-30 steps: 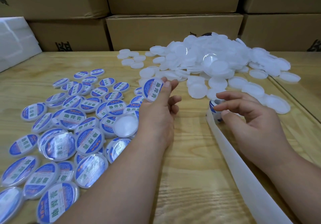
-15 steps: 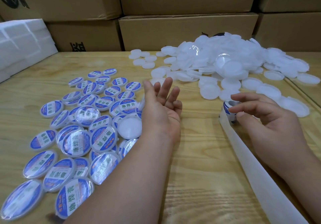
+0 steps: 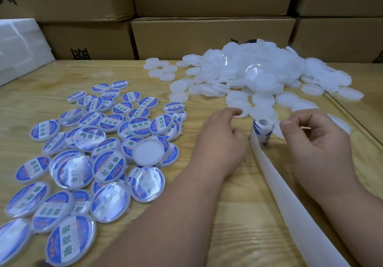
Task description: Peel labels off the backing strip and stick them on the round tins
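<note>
Neither hand plainly holds anything: the left hand (image 3: 222, 140), fingers loosely curled, reaches a fingertip toward a plain white tin (image 3: 240, 110), and the right hand (image 3: 315, 142) hovers with thumb and forefinger close together beside the label roll (image 3: 262, 131); whether they pinch a label I cannot tell. From the roll, at centre right, the white backing strip (image 3: 290, 200) runs to the lower right corner. Labelled tins (image 3: 87, 163) fill the lower left of the wooden table (image 3: 238, 215). Unlabelled tins (image 3: 259, 74) pile at upper right, before cardboard boxes (image 3: 211, 36).
</note>
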### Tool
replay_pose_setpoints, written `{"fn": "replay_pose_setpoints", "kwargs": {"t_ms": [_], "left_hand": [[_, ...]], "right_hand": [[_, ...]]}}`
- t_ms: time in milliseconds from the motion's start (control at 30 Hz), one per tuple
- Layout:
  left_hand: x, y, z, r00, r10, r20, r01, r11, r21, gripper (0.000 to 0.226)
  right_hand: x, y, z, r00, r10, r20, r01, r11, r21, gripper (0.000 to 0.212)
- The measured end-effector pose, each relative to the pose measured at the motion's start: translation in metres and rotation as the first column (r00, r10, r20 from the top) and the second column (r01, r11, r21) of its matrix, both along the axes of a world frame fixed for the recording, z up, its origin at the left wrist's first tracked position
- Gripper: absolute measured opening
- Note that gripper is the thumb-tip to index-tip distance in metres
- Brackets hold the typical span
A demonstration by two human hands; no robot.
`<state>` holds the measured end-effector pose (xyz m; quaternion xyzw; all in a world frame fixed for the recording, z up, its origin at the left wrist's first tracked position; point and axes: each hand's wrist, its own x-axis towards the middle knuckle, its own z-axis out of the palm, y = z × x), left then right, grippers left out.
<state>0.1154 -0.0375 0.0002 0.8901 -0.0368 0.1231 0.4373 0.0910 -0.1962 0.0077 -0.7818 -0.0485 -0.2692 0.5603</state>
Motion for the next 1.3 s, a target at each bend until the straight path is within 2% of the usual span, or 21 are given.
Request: {"fn": "replay_pose_setpoints", "kwargs": {"t_ms": [233,367,467,600,700,733,800,867,967,1000,1067,1100,1133,1233,1300], "left_hand": [[0.031,-0.013,-0.006,0.982,0.191,-0.015,-0.174,0.923,0.342,0.067],[0.054,-0.014,-0.005,0.983,0.181,-0.028,-0.150,0.883,0.444,0.077],[0.068,-0.015,-0.004,0.992,0.125,-0.021,-0.101,0.881,0.462,0.079],[0.077,-0.016,-0.005,0.995,0.093,0.020,-0.093,0.908,0.408,0.068],[0.073,-0.014,-0.004,0.994,0.105,0.038,-0.112,0.949,0.293,0.066],[0.069,-0.012,-0.001,0.993,0.115,0.022,-0.117,0.975,0.189,0.065],[0.058,-0.006,0.006,0.992,0.119,-0.037,-0.123,0.982,-0.141,0.061],[0.044,0.000,0.010,0.995,0.095,-0.023,-0.096,0.912,-0.400,0.051],[0.014,0.008,0.010,0.999,0.036,0.000,-0.031,0.860,-0.509,0.045],[0.003,0.010,0.008,1.000,0.001,-0.008,-0.005,0.820,-0.573,0.044],[-0.017,0.011,0.005,0.996,-0.078,-0.037,0.025,0.675,-0.738,0.045],[-0.023,0.012,0.005,0.994,-0.102,-0.046,0.027,0.613,-0.790,0.045],[-0.026,0.012,0.005,0.992,-0.118,-0.052,0.028,0.589,-0.807,0.045],[-0.024,0.013,0.010,0.981,-0.178,-0.072,0.055,0.619,-0.783,0.046],[-0.019,0.013,0.013,0.971,-0.227,-0.079,0.088,0.642,-0.761,0.044]], "right_hand": [[0.002,-0.001,0.001,0.998,-0.035,-0.056,0.037,0.999,0.024,0.016],[0.000,-0.003,0.001,0.996,-0.032,-0.080,0.033,0.999,0.020,0.017],[0.000,-0.004,0.000,0.996,-0.020,-0.083,0.024,0.999,0.038,0.018],[0.003,-0.007,-0.003,0.996,-0.014,-0.087,0.017,0.999,0.030,0.022],[0.004,-0.007,-0.004,0.995,-0.009,-0.095,0.011,1.000,0.022,0.024],[0.003,-0.007,-0.004,0.995,0.001,-0.095,0.001,1.000,0.027,0.025],[0.001,-0.006,-0.002,0.994,0.039,-0.099,-0.036,0.999,0.025,0.032],[-0.002,-0.004,-0.002,0.988,0.087,-0.128,-0.090,0.996,-0.017,0.050],[-0.005,-0.002,0.000,0.962,0.156,-0.222,-0.176,0.982,-0.073,0.068],[-0.006,-0.001,0.001,0.957,0.170,-0.234,-0.199,0.974,-0.108,0.070],[-0.006,0.000,0.003,0.951,0.188,-0.245,-0.235,0.955,-0.180,0.070],[-0.005,0.000,0.003,0.946,0.192,-0.260,-0.249,0.946,-0.209,0.070],[-0.004,0.000,0.002,0.940,0.195,-0.279,-0.264,0.935,-0.238,0.068],[-0.002,0.002,0.000,0.914,0.199,-0.354,-0.310,0.904,-0.293,0.051],[-0.002,0.002,-0.001,0.892,0.241,-0.383,-0.352,0.901,-0.255,0.032]]}}
